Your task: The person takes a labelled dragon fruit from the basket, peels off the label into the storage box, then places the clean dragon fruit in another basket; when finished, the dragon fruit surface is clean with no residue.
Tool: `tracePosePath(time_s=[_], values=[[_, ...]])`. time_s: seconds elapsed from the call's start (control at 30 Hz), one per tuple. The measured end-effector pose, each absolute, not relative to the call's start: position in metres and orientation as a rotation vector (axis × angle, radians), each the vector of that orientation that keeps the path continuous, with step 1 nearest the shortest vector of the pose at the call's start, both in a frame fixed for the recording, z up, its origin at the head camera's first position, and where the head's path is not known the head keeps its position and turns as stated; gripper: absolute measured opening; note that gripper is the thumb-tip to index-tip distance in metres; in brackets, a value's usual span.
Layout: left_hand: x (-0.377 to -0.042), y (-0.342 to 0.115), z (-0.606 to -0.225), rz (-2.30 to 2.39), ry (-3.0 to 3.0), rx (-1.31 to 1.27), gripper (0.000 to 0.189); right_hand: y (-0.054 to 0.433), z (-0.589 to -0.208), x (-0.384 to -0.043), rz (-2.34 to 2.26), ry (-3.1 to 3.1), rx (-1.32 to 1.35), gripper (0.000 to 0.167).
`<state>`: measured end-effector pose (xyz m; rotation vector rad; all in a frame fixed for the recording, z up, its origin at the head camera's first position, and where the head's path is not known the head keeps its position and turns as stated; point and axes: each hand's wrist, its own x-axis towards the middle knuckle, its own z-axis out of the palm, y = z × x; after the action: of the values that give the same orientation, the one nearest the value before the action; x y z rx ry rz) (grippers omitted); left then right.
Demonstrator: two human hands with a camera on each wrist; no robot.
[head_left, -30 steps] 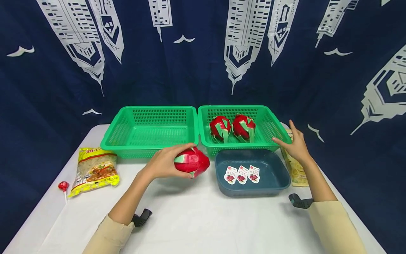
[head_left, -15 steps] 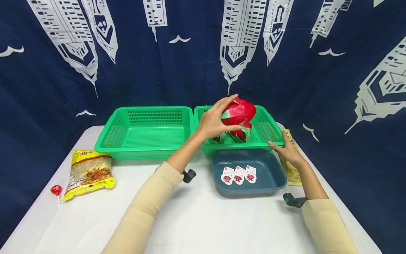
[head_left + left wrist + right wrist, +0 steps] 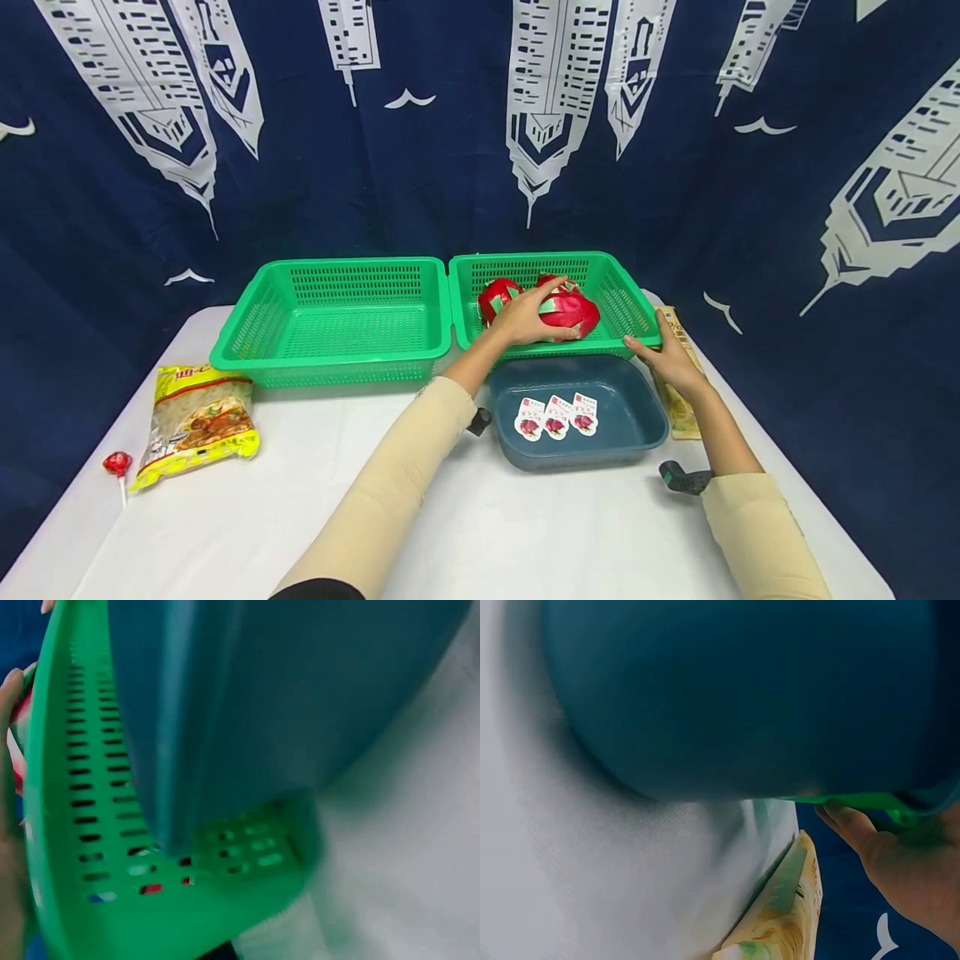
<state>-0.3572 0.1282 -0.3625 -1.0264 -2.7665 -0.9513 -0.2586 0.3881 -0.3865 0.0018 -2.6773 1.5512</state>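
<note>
My left hand grips a red dragon fruit with green scales, low inside the right green basket. Beside it in that basket sits another dragon fruit; a third shows partly behind the held one. My right hand holds the basket at its front right corner, thumb over the rim and fingers along the outer side. In the left wrist view the basket's slotted wall hides most of the left hand. The right wrist view shows the right hand at the basket's green edge.
A dark blue tray with several dragon-fruit stickers stands before the right basket. Another green basket adjoins on the left. A yellow food bag and a red lollipop lie left; a tan packet lies right.
My left hand has carried the dragon fruit from in front of the baskets over the right basket and down into it. My right hand has closed onto that basket's corner.
</note>
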Motion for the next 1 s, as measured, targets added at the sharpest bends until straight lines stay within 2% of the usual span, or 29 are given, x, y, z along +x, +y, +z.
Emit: tracePosePath(time_s=[0.2,0.33,0.67,0.83,1.0], values=[[-0.362,0.125,-0.370,-0.980,-2.839,-0.997,0.094,0.376,-0.373,-0.249,1.597,-2.651,0.010,0.094],[-0.362,0.125,-0.368,-0.842,-2.866,-0.968,0.096,0.375,-0.370,-0.248,1.594,-2.650,0.010,0.093],[-0.362,0.113,-0.362,-0.794,-2.878,-0.963,0.098,0.385,-0.390,-0.269,1.542,-2.662,0.012,0.095],[-0.352,0.083,-0.344,-0.984,-2.764,-0.992,0.084,0.381,-0.384,-0.265,1.388,-2.770,-0.051,0.096],[-0.329,0.024,-0.307,-1.115,-2.619,-0.882,0.068,0.376,-0.360,-0.257,0.970,-2.913,-0.100,0.095]])
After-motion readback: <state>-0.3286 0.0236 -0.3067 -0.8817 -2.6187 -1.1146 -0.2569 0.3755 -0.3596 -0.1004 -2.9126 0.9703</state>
